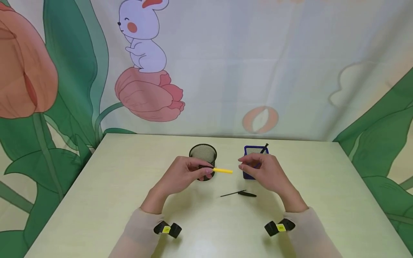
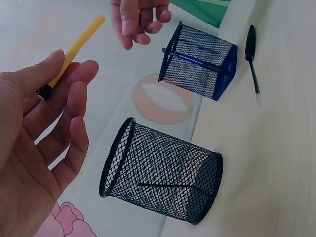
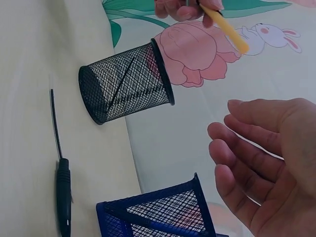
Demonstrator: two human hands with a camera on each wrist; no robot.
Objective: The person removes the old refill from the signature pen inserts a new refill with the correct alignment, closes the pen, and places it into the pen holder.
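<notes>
My left hand (image 1: 185, 173) pinches a yellow pen-like stick (image 1: 223, 171) with a black end between thumb and fingers. The stick's yellow end points toward my right hand (image 1: 262, 170), which holds nothing, its fingers loosely bent and apart. Behind the left hand stands a round black mesh pen cup (image 2: 163, 168). A thin dark stick shows inside it in both wrist views. Close behind the right hand is a square blue mesh pen holder (image 2: 197, 61) with a dark pen (image 2: 192, 60) leaning in it.
On the light table (image 1: 113, 200), a slim black handle-shaped piece (image 3: 63, 192) lies in front of the holders. A thin dark rod (image 3: 55, 121) with a pale tip extends from beside it. A printed curtain (image 1: 226, 71) hangs behind the table's far edge.
</notes>
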